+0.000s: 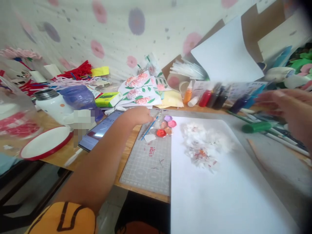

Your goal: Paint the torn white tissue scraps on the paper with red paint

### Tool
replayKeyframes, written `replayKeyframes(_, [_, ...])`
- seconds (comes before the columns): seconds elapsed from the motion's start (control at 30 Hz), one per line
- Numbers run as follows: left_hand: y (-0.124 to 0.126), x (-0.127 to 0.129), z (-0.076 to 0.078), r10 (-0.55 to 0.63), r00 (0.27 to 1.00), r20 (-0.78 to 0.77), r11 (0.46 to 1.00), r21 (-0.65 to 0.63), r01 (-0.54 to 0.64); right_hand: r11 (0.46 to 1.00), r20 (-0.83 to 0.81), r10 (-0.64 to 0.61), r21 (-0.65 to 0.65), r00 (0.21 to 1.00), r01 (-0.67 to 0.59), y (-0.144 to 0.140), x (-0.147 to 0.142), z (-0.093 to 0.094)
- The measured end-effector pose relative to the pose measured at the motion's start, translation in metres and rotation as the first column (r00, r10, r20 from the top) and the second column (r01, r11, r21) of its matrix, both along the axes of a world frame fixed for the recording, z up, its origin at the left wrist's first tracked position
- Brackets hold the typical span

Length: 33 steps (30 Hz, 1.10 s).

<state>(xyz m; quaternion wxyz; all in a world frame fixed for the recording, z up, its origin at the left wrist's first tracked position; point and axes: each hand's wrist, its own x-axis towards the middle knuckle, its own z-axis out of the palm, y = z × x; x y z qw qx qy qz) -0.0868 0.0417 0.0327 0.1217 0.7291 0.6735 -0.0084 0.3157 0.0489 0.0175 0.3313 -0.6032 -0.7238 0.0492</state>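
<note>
My left hand (141, 115) reaches across the table and grips a thin blue paintbrush (149, 127), whose tip points down toward the grey cutting mat (146, 162). Beside the brush sits a small clear palette (165, 126) with red, pink, purple and orange paint. My right hand (290, 110) hovers blurred at the right, fingers spread, holding nothing, above a green marker (258, 126). A large white sheet (219, 188) lies before me with a textured white flower shape (203, 146) stuck on it.
A row of paint bottles (209, 97) stands behind the sheet. A phone (102, 130), a red-rimmed white plate (45, 143), a white jar (53, 105) and a purple bag are at the left. Flower cards (141, 89) and pipe cleaners lie further back. Pens lie at the right.
</note>
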Motion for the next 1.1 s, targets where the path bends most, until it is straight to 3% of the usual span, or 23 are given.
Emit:
replayKeyframes(0.1, [-0.006,0.003,0.004,-0.051,0.996,-0.068,0.993,-0.113,0.043,0.987,-0.067,-0.14,-0.094,0.988,0.133,-0.01,-0.024,-0.006])
replayKeyframes(0.17, [-0.011,0.007,0.006,-0.09,0.989,-0.116,0.983,-0.17,0.069,0.966,-0.002,-0.209,-0.155,0.978,0.206,-0.018,-0.038,-0.004])
replayKeyframes(0.23, [-0.014,0.01,0.007,-0.109,0.983,-0.147,0.979,-0.189,0.08,0.963,0.044,-0.231,-0.128,0.972,0.235,-0.023,-0.044,-0.004])
replayKeyframes(0.43, [-0.018,0.006,0.014,-0.107,0.98,-0.167,0.98,-0.183,0.076,0.981,0.05,-0.135,0.15,0.99,0.126,-0.019,-0.035,-0.017])
replayKeyframes(0.5, [-0.019,0.004,0.017,-0.068,0.997,-0.031,0.992,-0.107,0.064,0.978,0.086,-0.08,0.199,0.993,0.062,-0.023,-0.045,-0.016])
replayKeyframes(0.57, [-0.023,0.009,0.017,-0.05,0.978,0.204,0.999,0.001,0.051,0.968,0.175,0.033,0.24,0.984,-0.075,-0.033,-0.064,-0.013])
replayKeyframes(0.6, [-0.026,0.015,0.015,-0.06,0.94,0.336,0.998,0.047,0.047,0.952,0.236,0.111,0.254,0.965,-0.172,-0.04,-0.076,-0.012])
replayKeyframes(0.67, [-0.035,0.032,0.01,-0.084,0.817,0.571,0.996,0.077,0.049,0.821,0.474,0.231,0.374,0.85,-0.432,-0.053,-0.101,-0.011])
replayKeyframes(0.7, [-0.04,0.043,0.006,-0.114,0.757,0.643,0.993,0.067,0.093,0.772,0.543,0.239,0.397,0.805,-0.497,-0.059,-0.111,-0.012])
replayKeyframes(0.77, [-0.05,0.064,-0.003,-0.182,0.629,0.756,0.975,0.053,0.217,0.714,0.606,0.241,0.419,0.758,-0.561,-0.067,-0.127,-0.013])
replayKeyframes(0.9, [-0.057,0.081,-0.016,-0.243,0.475,0.846,0.912,0.032,0.41,0.692,0.571,0.237,0.469,0.786,-0.549,-0.068,-0.131,-0.013])
replayKeyframes(0.93, [-0.054,0.078,-0.017,-0.261,0.477,0.839,0.904,0.039,0.426,0.701,0.537,0.244,0.478,0.808,-0.529,-0.067,-0.127,-0.013])
replayKeyframes(0.97, [-0.048,0.072,-0.018,-0.294,0.526,0.798,0.917,0.08,0.391,0.72,0.485,0.259,0.479,0.835,-0.501,-0.065,-0.123,-0.012])
replayKeyframes(1.03, [-0.031,0.052,-0.021,-0.294,0.746,0.598,0.956,0.195,0.22,0.782,0.284,0.323,0.457,0.903,-0.424,-0.06,-0.11,-0.01])
replayKeyframes(1.1, [-0.01,0.028,-0.025,-0.171,0.93,0.325,0.949,0.308,0.067,0.851,-0.07,0.424,0.372,0.903,-0.371,-0.054,-0.096,-0.01])
